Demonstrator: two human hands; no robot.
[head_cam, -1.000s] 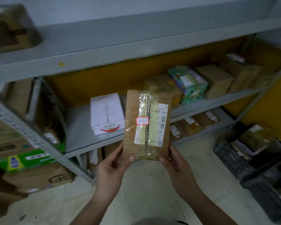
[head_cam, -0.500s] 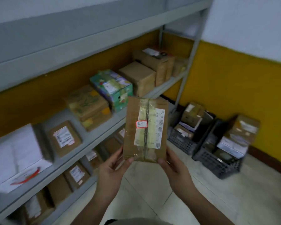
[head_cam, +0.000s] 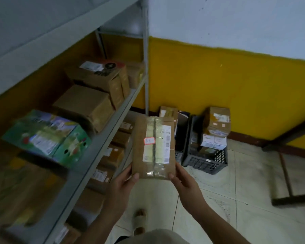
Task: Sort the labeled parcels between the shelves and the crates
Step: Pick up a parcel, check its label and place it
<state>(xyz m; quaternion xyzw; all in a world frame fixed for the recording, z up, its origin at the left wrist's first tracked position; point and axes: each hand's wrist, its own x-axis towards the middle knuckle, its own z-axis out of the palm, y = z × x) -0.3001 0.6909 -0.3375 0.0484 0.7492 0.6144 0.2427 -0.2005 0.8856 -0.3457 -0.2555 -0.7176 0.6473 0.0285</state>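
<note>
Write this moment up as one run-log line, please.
stage: parcel held, label up | left hand: grips parcel bottom-left | right hand: grips parcel bottom-right | crate: on floor ahead, boxes inside | shelf: at left, stocked

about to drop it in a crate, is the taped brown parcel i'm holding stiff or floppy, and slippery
Probably stiff: the parcel stands flat and upright with the left hand and right hand gripping only its bottom corners. Likely light, for the same reason. Its glossy tape may be slick.

a wall [head_cam: 218, 85] painted white above and yellow below meets a pale tiled floor [head_cam: 245, 191], with a dark wooden frame [head_cam: 292, 200] resting on it at the right.
</note>
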